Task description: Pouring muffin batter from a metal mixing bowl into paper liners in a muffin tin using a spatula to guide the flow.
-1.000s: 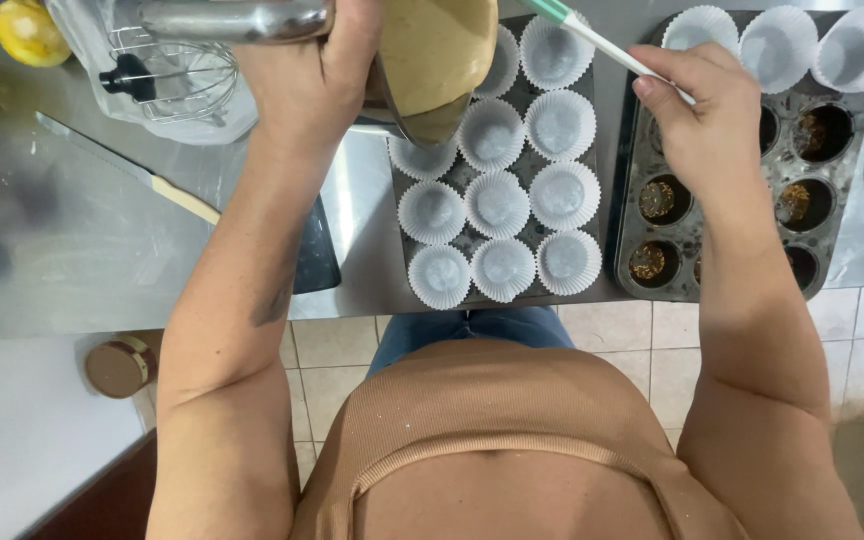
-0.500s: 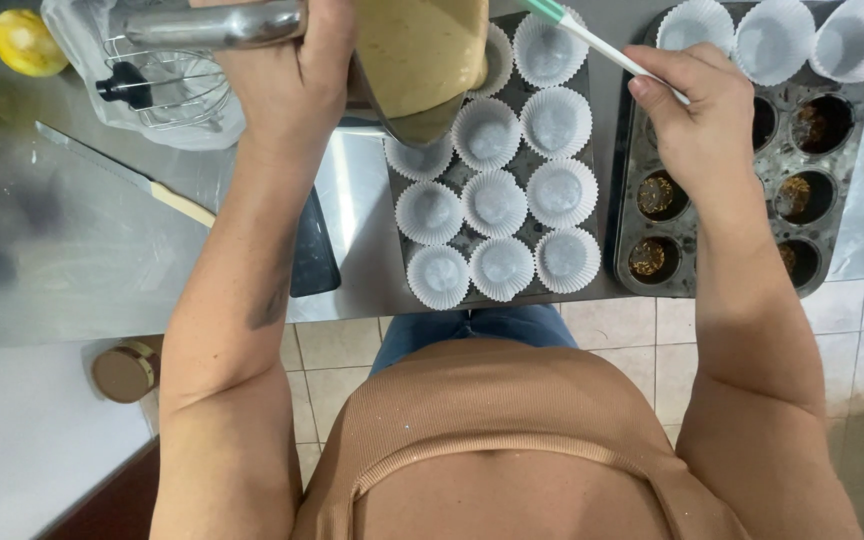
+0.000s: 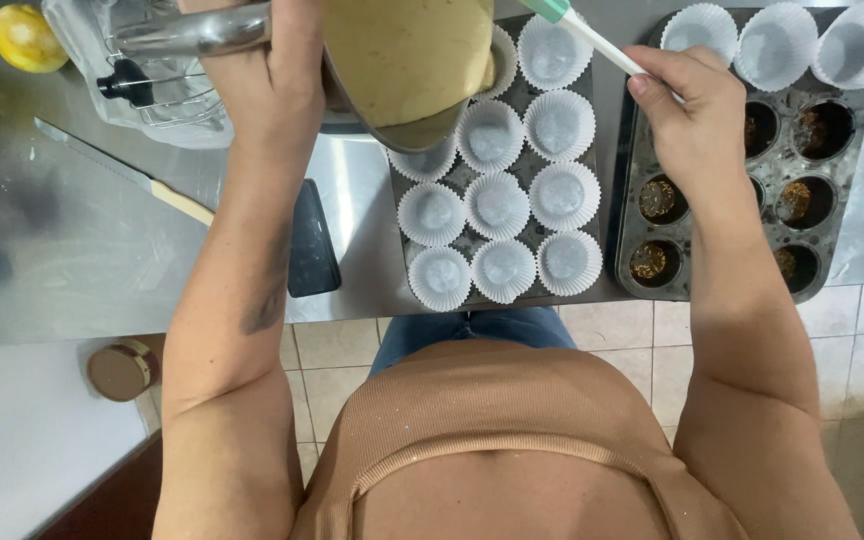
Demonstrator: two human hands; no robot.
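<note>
Two muffin trays (image 3: 620, 180) sit on steel counter (image 3: 82, 250) above tiled floor (image 3: 612, 350); left hand (image 3: 277, 85) grips bowl (image 3: 402, 70), right hand (image 3: 692, 115) pinches spatula (image 3: 592, 35).

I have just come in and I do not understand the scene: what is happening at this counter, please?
A person stands at a steel counter. The left hand grips the handle of a metal bowl of pale batter, tilted over a muffin tray lined with white paper cups. The cups in view look empty. The right hand holds a spatula with a white handle near the bowl's rim. A second tray to the right has three paper cups; its other wells hold dark crumbs. A knife lies on the counter.
</note>
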